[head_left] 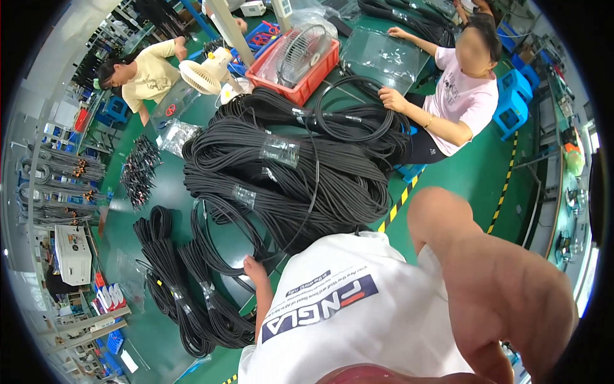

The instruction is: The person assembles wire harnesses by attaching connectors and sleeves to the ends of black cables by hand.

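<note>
My left hand (pixel 254 270) is low on the near side of the table, its fingers closed at the edge of a loose coil of black cable (pixel 220 240). A single strand of that cable loops up and to the right across the big pile. My bent right arm is raised close to the camera on the right, and the right hand (pixel 521 301) looks very large there; its fingers cannot be made out. Directly beyond my left hand lies a large heap of black cable bundles (pixel 281 173) with clear tape around some of them. Left of the hand rest tied black cable bundles (pixel 169 281).
Across the green table (pixel 118 249) stand a red crate (pixel 299 96) holding a fan guard and a small yellow-and-white fan (pixel 208 72). Short cables (pixel 141 171) lie at left. A co-worker in pink (pixel 464 96) handles a cable coil; another wears yellow (pixel 150 77). Blue stools (pixel 511 102) stand right.
</note>
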{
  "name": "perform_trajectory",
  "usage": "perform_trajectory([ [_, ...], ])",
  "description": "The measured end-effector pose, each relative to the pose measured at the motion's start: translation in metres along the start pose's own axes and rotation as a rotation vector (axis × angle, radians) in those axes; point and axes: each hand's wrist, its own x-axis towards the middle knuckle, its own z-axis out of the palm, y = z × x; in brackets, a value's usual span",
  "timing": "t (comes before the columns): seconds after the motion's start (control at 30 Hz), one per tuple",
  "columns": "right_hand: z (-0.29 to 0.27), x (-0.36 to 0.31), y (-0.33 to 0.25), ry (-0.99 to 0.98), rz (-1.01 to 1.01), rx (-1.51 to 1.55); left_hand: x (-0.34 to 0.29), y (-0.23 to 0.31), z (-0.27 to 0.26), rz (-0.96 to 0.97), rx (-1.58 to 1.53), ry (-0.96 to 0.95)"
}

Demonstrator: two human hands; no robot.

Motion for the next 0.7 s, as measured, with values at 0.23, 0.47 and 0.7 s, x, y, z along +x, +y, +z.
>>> perform_trajectory([
  [0.23,-0.025,-0.009,-0.014,-0.176,0.335,-0.138,-0.015,0.018,0.004,-0.022,-0.092,0.006],
  [0.47,-0.05,-0.036,-0.052,-0.155,0.634,-0.54,-0.031,0.049,-0.001,-0.148,-0.153,-0.043],
  [0.7,-0.095,-0.092,-0.101,-0.222,1.069,-0.876,-0.035,0.049,-0.01,-0.183,-0.205,-0.062],
])
